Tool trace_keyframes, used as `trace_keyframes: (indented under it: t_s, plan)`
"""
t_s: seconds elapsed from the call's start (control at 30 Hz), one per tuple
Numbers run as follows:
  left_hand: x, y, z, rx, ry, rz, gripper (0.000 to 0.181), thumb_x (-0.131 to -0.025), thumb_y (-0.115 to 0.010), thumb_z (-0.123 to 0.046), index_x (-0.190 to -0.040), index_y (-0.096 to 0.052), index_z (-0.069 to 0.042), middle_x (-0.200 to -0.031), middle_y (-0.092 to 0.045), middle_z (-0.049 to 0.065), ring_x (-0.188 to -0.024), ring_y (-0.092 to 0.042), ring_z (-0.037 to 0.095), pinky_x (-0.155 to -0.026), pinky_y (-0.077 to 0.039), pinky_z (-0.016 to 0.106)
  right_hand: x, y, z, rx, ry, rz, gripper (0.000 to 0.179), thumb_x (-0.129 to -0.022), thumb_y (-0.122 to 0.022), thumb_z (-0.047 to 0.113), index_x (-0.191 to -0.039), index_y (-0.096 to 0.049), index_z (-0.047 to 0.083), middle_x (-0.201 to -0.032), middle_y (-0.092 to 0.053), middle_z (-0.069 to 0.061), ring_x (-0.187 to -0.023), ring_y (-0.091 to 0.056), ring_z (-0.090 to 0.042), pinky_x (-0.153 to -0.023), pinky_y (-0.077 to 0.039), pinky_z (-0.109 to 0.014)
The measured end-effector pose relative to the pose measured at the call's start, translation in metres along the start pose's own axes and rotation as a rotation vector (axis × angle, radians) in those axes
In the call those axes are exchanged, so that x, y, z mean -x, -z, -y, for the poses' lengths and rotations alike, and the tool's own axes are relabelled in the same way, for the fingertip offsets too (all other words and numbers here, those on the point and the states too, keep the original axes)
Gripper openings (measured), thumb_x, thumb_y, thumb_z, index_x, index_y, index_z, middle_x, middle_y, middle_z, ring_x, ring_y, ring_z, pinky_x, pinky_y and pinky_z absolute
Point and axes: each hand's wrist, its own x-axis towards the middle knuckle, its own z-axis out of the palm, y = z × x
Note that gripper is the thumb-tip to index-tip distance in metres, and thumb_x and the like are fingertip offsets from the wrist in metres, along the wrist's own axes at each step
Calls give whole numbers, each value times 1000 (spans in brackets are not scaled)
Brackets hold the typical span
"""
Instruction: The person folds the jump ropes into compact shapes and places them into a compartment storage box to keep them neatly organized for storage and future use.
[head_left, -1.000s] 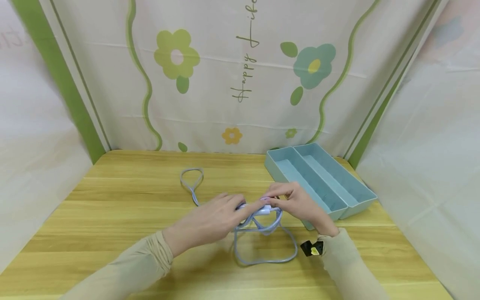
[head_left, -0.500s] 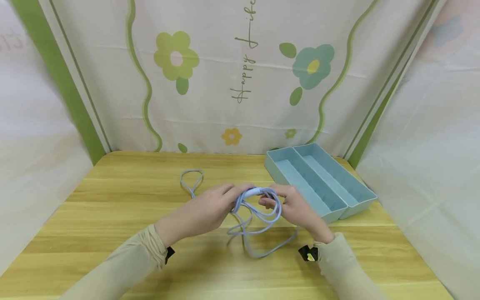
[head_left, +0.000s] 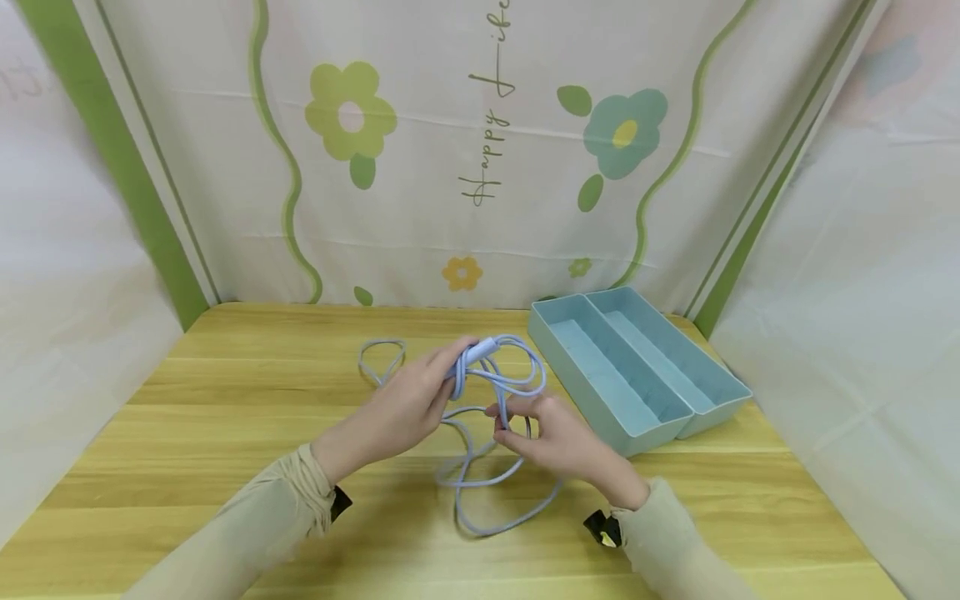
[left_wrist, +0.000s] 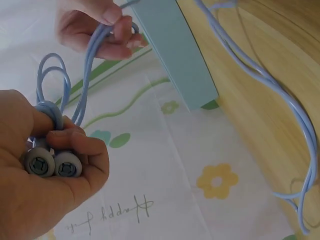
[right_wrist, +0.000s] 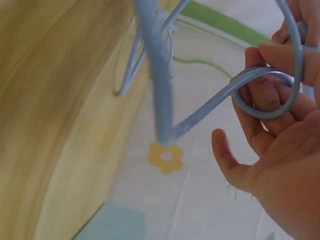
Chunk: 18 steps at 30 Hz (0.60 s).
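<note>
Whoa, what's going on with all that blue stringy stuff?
A person is handling a long blue cord. Their left grip holds a looped bundle of it, with two round ends poking out. Their right grip pinches another stretch. More cord lies on the wooden table, and a pale blue box sits over to the right.

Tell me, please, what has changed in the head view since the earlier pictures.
The left grip carried the handle up and leftward, and the handle now tilts more. The right grip came down and left, from beside the coil to below it, and now pinches cord strands. The blue tray and the far cord loop on the table stayed as they were.
</note>
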Motion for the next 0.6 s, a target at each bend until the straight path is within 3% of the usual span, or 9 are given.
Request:
trace_keyframes:
  t_s: [0.07,0.27,0.4,0.6]
  plan:
    - [0,0,0,-14,25,-3,54,-95,-58,6,-145,-39,-3,-92,-55,4,-74,-53,14,-63,-48,29,-2,-2,5,74,36,-13,6,-91,-71,8,-90,-69,14,-96,-71,4,-94,-65,-13,-76,-49,-33]
    - [-2,-5,-3,-103,83,-14,51,-96,-58,4,-143,-39,3,-89,-56,5,-68,-53,12,-58,-46,24,-4,-7,21,345,51,-58,4,-95,-66,12,-93,-68,9,-86,-69,5,-79,-61,-12,-77,-48,-41]
    - [-3,-13,-3,-128,93,-28,50,-95,-58,4,-142,-40,6,-88,-57,7,-66,-53,11,-55,-46,23,-7,-14,34,525,79,-67,6,-95,-63,11,-91,-65,8,-77,-64,4,-70,-57,-16,-67,-47,-36]
    - [-2,-21,-4,-176,52,1,51,-93,-61,5,-139,-40,3,-83,-54,7,-58,-50,12,-49,-43,21,-10,-15,43,621,156,-106,21,-99,-56,15,-79,-55,7,-65,-46,3,-66,-46,-20,-64,-42,-33]
